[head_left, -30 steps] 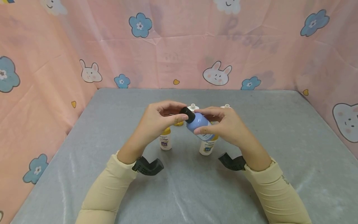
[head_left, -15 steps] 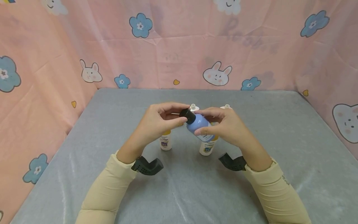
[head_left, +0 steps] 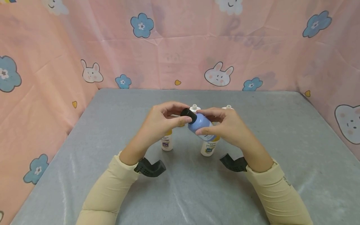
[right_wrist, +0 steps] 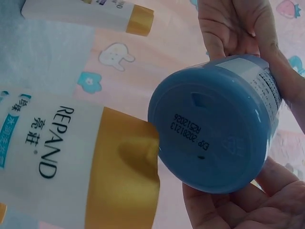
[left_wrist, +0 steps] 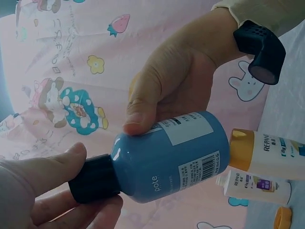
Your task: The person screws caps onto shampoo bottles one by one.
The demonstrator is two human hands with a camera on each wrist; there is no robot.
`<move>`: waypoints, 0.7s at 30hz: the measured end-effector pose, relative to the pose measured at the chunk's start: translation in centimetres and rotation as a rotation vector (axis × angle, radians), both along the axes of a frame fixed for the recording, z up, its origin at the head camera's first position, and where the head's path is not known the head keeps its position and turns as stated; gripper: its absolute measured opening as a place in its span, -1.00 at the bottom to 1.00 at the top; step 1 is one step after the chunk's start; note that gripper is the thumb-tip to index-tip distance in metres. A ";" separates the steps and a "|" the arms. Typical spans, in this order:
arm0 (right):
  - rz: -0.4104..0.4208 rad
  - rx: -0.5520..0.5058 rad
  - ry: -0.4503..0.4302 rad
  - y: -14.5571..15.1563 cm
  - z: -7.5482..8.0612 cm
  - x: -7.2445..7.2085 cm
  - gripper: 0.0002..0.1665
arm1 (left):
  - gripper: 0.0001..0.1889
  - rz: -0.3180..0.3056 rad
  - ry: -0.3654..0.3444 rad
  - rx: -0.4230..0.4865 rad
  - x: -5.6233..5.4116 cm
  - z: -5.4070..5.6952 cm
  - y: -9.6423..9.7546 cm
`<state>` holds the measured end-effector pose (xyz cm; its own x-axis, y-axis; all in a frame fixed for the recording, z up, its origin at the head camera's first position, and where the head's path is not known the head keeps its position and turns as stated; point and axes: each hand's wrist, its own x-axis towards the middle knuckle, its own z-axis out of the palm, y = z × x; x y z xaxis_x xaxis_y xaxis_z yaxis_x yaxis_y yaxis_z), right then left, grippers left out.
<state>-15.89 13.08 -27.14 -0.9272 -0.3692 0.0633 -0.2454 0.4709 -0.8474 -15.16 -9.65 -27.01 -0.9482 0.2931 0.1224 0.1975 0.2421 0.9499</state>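
Observation:
My left hand [head_left: 161,122] pinches the black cap [head_left: 188,115] of a blue bottle between thumb and fingers. The body of the blue bottle [head_left: 199,123] is gripped by my right hand [head_left: 229,126], and it is held tilted, cap to the upper left, above the table. In the left wrist view the cap [left_wrist: 95,179] sits against the bottle's shoulder, and a white label [left_wrist: 188,129] shows on its side. The right wrist view looks at the bottle's round base [right_wrist: 209,133], printed with a date.
Two white bottles with gold caps, one at left [head_left: 167,142] and one at right [head_left: 208,148], stand below the hands. Behind are two uncapped white bottles, their necks [head_left: 194,107] [head_left: 228,107] showing. A loose gold cap [left_wrist: 283,218] lies on the grey-covered table [head_left: 185,193].
My left thumb and fingers have shifted slightly on the black cap. The right hand and the blue bottle stay almost where they were.

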 end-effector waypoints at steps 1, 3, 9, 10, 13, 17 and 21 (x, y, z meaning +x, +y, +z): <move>-0.002 0.000 -0.001 0.0 0.0 0.0 -0.32 | -0.68 0.004 0.000 0.000 0.0 0.0 0.1; -0.005 -0.003 -0.003 0.1 0.0 0.0 -0.34 | -0.67 0.009 0.004 0.003 0.1 0.0 0.1; -0.002 0.000 -0.001 0.1 0.0 0.0 -0.37 | -0.67 0.006 0.018 0.023 0.3 0.1 0.2; -0.003 0.002 -0.004 0.1 0.0 0.1 -0.37 | -0.68 0.004 0.023 0.026 0.3 0.1 0.2; -0.003 0.002 -0.013 0.1 0.0 0.1 -0.37 | -0.67 -0.006 0.044 0.024 0.2 0.0 0.1; 0.004 -0.003 -0.015 0.1 -0.1 0.1 -0.36 | -0.64 -0.040 0.069 0.034 0.2 0.1 0.0; 0.011 -0.004 -0.012 0.1 -0.2 0.0 -0.36 | -0.62 -0.088 0.089 0.051 0.3 0.1 -0.1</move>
